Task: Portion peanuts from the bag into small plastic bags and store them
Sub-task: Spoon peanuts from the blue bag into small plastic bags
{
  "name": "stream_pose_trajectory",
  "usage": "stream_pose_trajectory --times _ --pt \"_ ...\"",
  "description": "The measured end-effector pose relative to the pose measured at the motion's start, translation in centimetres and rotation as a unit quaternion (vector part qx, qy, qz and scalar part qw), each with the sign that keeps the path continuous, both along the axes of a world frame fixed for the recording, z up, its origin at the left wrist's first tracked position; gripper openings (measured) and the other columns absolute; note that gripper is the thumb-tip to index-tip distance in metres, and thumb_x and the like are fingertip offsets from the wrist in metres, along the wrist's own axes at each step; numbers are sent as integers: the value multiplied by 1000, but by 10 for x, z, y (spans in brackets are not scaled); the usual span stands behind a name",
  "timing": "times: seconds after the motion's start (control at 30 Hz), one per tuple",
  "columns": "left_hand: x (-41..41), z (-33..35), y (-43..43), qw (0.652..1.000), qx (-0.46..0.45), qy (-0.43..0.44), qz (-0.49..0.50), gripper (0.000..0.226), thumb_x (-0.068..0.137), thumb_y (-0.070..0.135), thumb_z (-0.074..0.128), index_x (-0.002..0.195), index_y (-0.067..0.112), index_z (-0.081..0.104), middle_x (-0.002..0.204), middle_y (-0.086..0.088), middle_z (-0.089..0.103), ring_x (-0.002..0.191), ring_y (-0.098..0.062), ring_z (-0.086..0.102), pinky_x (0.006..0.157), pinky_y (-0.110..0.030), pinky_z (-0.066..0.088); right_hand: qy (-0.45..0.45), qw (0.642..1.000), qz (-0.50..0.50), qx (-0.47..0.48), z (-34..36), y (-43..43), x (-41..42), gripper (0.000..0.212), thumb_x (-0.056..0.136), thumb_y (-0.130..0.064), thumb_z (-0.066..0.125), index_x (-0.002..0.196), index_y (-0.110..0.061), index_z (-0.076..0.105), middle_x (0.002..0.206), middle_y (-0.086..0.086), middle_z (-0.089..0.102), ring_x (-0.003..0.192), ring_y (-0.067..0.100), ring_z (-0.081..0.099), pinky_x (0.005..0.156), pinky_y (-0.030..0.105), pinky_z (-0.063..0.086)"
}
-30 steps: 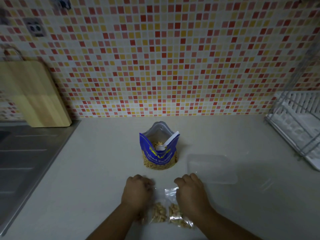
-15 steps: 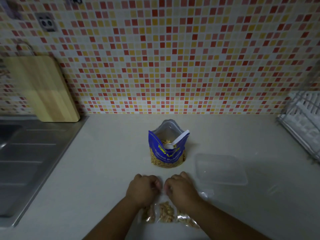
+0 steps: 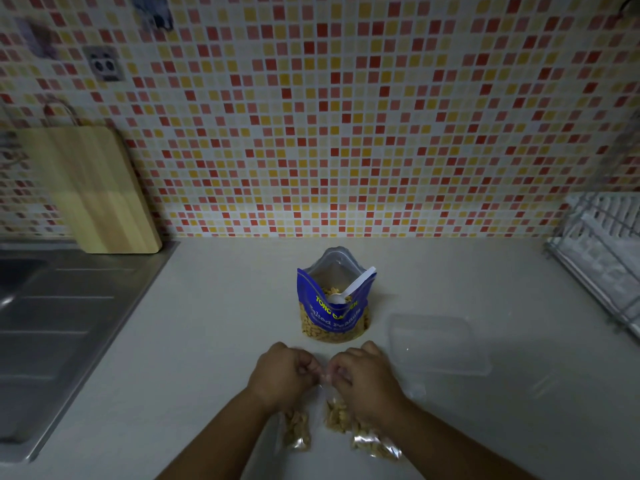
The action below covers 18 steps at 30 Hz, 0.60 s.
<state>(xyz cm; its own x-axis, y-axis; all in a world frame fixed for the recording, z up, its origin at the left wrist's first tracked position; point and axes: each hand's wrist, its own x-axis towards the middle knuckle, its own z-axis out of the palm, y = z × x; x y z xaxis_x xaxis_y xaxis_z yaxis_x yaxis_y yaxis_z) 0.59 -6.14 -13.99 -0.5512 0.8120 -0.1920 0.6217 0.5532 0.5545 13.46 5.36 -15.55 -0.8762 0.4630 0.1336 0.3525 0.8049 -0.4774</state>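
Clear plastic small bag (image 3: 325, 396) of peanuts (image 3: 337, 417) lies near the counter's (image 3: 207, 341) front edge; left hand (image 3: 284, 375) and right hand (image 3: 365, 377) both pinch its top. Blue peanut bag (image 3: 334, 317), spoon (image 3: 353, 289) inside, stands mid-counter behind them

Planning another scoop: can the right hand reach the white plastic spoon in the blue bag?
Likely yes: white spoon juts from blue bag, nothing between; right hand first drops its clear bag.
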Motion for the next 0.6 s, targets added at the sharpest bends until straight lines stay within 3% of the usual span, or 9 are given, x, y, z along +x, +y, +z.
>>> stream_pose_trajectory --times 0.07,0.2,0.33,0.43,0.6 --pt "-1 3 0 1000 25 12 -7 18 70 38 66 58 51 61 61 17 58 83 -8 53 74 -22 43 28 1000 -4 5 5 0 -1 16 80 -36 57 84 -25 68 86 -8 68 96 12 44 81 25 32" --pt "2 12 1 994 93 58 -17 9 74 36 68 82 37 73 64 20 57 80 -1 39 66 -8 30 99 994 -14 36 8 6 -1 17 64 -39 53 63 -26 65 62 -13 65 79 3 37 66 17 29" --pt "5 18 4 989 138 45 -8 21 69 44 61 80 30 72 70 24 61 88 -9 45 71 -14 34 147 989 -18 13 18 13 4 13 62 -32 56 61 -24 66 60 -11 64 76 3 37 65 16 32" --pt "5 18 5 986 166 29 7 22 67 44 59 76 29 73 76 18 67 88 -9 46 69 -9 30 162 987 -15 5 21 20 10 11 60 -29 56 61 -24 66 58 -11 63 74 4 38 64 16 33" --pt "4 20 6 982 185 36 13 7 72 35 67 71 30 72 61 26 60 83 0 43 70 -5 30 171 985 -20 -12 20 30 18 10 60 -26 56 61 -24 65 58 -9 63 76 -4 32 69 4 30"
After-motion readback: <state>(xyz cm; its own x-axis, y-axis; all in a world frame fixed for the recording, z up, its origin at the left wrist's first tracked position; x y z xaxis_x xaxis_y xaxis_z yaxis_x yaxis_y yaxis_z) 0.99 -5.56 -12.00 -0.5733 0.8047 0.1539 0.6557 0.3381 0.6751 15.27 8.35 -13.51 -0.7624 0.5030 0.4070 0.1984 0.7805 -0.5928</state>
